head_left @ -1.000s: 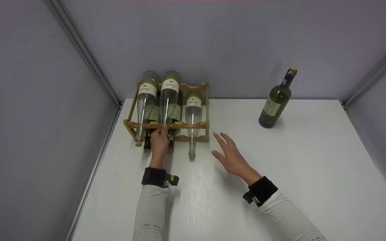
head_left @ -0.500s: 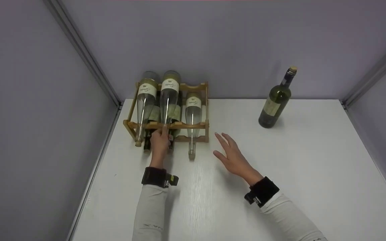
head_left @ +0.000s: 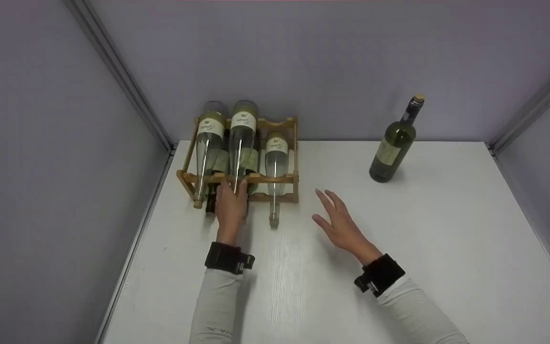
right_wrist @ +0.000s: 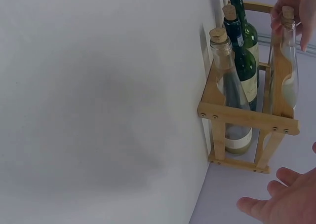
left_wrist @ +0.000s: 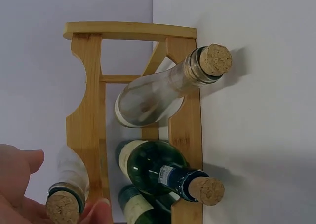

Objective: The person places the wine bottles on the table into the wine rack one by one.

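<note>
My left hand (head_left: 231, 209) is at the front of a wooden wine rack (head_left: 282, 180), around the neck of a clear wine bottle (head_left: 243, 138) lying in the upper tier's middle. In the left wrist view, its corked neck (left_wrist: 64, 204) lies between spread fingers, with a gap beside one fingertip (left_wrist: 33, 161). The right wrist view shows that hand (right_wrist: 298, 9) loosely about the neck. My right hand (head_left: 344, 229) hovers over the table right of the rack, fingers extended, holding nothing. A second clear bottle (head_left: 209, 143) lies at the upper left.
In the lower tier lie a clear bottle (head_left: 276, 160) at the right and two green bottles, one with its cork (left_wrist: 206, 190) facing out. A dark green corked bottle (head_left: 393, 148) stands upright on the white table (head_left: 447, 215), at the back right. Grey walls enclose the table.
My left hand has gone from pinching the bottle's neck to spreading thumb and fingers on either side of it. The right hand has drifted slightly right. The bottles stay in place.
</note>
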### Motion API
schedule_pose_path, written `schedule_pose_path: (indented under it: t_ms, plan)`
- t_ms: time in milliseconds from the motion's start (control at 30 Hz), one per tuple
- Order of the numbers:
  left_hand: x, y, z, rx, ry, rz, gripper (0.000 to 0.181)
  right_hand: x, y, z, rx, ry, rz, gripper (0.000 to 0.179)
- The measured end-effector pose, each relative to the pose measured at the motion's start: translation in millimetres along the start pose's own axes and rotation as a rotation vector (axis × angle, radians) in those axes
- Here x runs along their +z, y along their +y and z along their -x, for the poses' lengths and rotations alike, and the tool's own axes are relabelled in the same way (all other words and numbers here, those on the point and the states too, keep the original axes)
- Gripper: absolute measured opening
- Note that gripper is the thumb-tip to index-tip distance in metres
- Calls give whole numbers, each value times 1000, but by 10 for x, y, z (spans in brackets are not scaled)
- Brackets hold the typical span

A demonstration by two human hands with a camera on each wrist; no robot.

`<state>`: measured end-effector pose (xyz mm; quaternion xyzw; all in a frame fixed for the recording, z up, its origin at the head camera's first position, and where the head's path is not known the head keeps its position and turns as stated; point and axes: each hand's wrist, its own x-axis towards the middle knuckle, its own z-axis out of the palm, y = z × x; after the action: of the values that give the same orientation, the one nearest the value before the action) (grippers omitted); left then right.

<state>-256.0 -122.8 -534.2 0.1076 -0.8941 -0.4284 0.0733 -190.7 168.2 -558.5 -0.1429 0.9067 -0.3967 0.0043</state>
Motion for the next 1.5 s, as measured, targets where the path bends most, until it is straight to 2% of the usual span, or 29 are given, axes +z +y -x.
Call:
schedule_pose_path:
  t_ms: [133,400,667,833,933,1100,1300,1500]
  plan:
    - [-2,45,63,50,-1,-58,81,-57,79,39,22,11,5,65]
    - [5,142,236,214,59,-102,76,-234,310,147,66,50,10,66]
    - [50,320,412,271,-1,-123,75,-445,567,250,97,106,31,65]
    - [96,400,490,327,-19,-119,74,-557,677,302,116,135,30,65]
    - [142,439,542,340,-27,-127,72,-613,723,321,131,150,29,66]
    - [250,482,651,324,-63,-121,71,-676,785,328,151,155,31,69]
    - [390,508,750,362,-82,-86,69,-754,842,314,158,170,11,72]
    - [532,534,838,340,-151,-85,70,-849,873,266,169,194,-6,74]
